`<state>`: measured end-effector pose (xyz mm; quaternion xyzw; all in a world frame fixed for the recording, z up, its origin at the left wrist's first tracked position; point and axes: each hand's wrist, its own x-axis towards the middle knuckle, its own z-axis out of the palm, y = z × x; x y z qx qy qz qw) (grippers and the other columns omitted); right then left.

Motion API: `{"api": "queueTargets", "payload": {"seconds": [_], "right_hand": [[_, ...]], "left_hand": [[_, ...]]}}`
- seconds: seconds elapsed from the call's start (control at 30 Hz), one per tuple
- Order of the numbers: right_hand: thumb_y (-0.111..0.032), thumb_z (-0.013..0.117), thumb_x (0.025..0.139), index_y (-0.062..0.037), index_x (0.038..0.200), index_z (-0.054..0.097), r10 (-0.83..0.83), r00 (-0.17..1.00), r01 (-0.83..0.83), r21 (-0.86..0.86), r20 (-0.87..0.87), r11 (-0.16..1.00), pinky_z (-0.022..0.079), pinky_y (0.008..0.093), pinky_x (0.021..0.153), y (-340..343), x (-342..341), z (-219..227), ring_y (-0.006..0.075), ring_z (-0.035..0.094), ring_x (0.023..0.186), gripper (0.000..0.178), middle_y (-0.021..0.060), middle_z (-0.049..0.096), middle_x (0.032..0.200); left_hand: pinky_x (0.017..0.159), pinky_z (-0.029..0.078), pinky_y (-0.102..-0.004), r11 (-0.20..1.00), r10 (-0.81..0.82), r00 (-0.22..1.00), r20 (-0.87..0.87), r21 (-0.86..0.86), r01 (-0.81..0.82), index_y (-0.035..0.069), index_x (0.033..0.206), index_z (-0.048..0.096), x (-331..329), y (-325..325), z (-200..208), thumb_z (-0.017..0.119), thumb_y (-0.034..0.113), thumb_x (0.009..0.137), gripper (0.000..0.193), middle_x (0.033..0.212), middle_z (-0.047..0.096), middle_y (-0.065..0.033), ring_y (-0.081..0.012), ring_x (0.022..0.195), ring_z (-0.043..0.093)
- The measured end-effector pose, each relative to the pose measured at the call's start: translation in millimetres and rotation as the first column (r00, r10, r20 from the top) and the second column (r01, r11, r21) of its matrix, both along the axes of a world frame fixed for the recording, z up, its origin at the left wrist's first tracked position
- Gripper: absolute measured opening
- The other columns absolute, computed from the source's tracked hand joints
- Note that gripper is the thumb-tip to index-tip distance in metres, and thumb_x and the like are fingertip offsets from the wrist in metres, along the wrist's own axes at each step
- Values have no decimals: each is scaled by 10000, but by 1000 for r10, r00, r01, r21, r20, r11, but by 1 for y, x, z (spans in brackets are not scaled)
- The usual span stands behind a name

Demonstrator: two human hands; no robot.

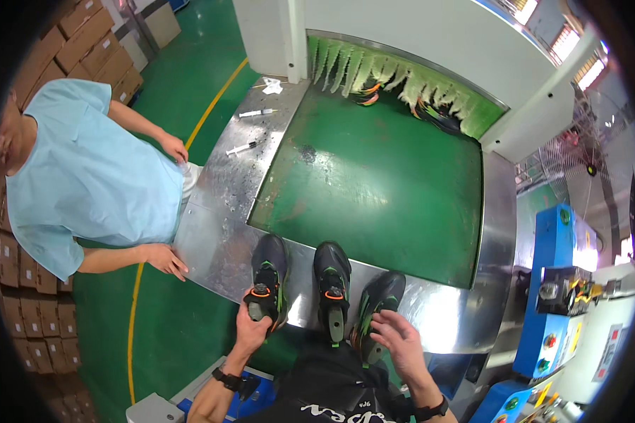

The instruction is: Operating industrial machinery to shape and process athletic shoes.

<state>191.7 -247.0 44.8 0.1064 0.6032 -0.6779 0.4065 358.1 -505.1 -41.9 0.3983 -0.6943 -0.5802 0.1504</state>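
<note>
Three black sneakers with orange and green trim sit toe-forward along the near metal ledge, grey lasts showing in their ankle openings. My left hand (252,329) is closed around the heel end of the left sneaker (269,257), at its last. The middle sneaker (331,266) stands between my hands, touched by neither. Beside the heel of the right sneaker (384,290), my right hand (399,341) has its fingers apart; whether the fingertips touch the shoe, I cannot tell.
Ahead, a green conveyor belt (374,190) runs under a pale bristle curtain (381,67), where more shoes show. Two syringes (257,113) lie on the left metal edge (222,204). A co-worker in a light blue shirt (106,176) stands left; blue machines (543,310) stand right.
</note>
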Motion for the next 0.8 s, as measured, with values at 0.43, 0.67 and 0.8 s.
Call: {"api": "queueTargets", "payload": {"seconds": [0.43,0.67,0.8], "right_hand": [[-269,757,743,54,1389,284,673,733,-529,539,-101,656,390,398,1022,-83,-7,-62,381,451,1257,864,287,409,1359],[-99,722,668,54,1379,262,519,775,-302,510,-360,805,398,432,1008,-91,18,-101,437,479,1181,861,290,457,1271],[-74,687,676,61,1381,250,501,779,-312,461,-377,831,382,433,1024,-86,24,-113,439,455,1203,841,293,439,1289]], "left_hand": [[1029,389,-354,1000,2,984,177,-12,0,34,1420,327,-20,5,-31,655,47,660,829,1298,508,-198,-302,1220,505],[925,477,-350,999,17,980,201,-54,-6,31,1388,356,-19,6,-11,636,10,661,780,1193,554,-149,-258,1066,582],[845,526,-350,753,440,885,-149,599,-274,18,1252,454,4,32,28,626,-65,656,625,1076,581,-96,-213,953,617]]}}
